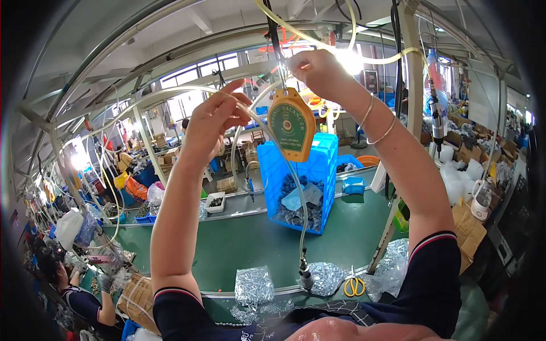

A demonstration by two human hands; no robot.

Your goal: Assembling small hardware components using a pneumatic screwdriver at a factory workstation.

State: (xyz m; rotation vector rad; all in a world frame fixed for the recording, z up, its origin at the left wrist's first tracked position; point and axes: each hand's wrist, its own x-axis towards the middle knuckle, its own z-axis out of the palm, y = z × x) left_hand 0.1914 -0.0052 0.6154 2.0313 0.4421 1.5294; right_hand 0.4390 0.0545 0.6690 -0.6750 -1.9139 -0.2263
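Holding the left hand (219,116) just left of the balancer (290,128), pointing the index finger up apart from the rest and bending the others loosely by the hose (305,211) (leaving any pinch on it impossible to tell). Holding the right hand (318,71) just above and right of the balancer, curling its fingers together near the hook (282,78), leaving any clamp there equally unclear. Seeing the balancer itself hanging over the bench (227,244), with the driver (306,277) below at the hose's end. Probably doing best by steadying the balancer's weight at the hook, guiding the hose in a wide curve without kinks, and minding any swing of the driver. Looking past the balancer at a green bench top, finding a bag of metal parts (254,284) below and left, scissors (353,279) below and right, and a blue crate (328,187) close behind. Noticing a co-worker (85,301) far below and left of the balancer, cartons (469,221) well to the right, and bright windows (207,68) beyond.
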